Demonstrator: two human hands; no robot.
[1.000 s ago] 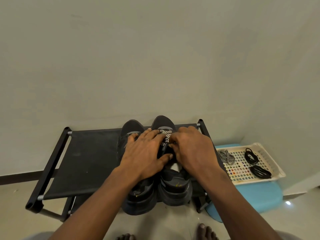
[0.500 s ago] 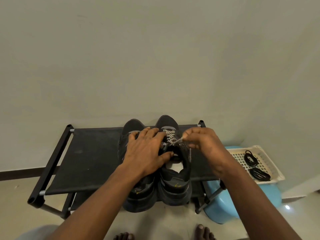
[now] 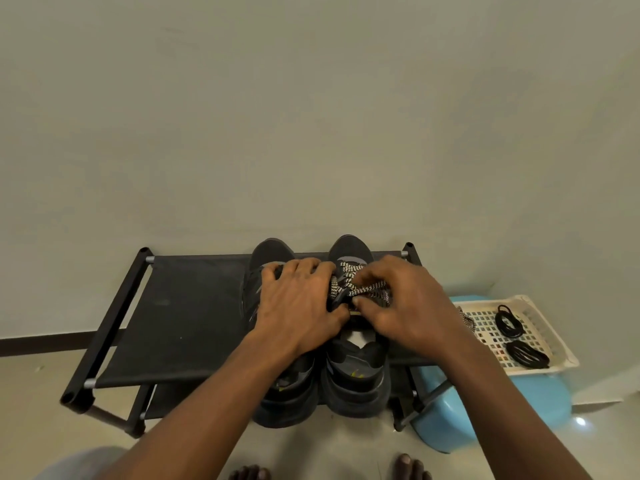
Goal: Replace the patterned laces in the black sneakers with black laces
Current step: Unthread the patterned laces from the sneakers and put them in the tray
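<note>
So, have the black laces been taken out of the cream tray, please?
No, both coiled black laces lie in the cream tray, right of the shoe rack.

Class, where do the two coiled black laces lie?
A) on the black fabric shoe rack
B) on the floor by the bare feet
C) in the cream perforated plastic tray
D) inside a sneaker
C: both coiled black laces lie in the cream perforated plastic tray on the light blue stool, right of the black shoe rack.
</note>
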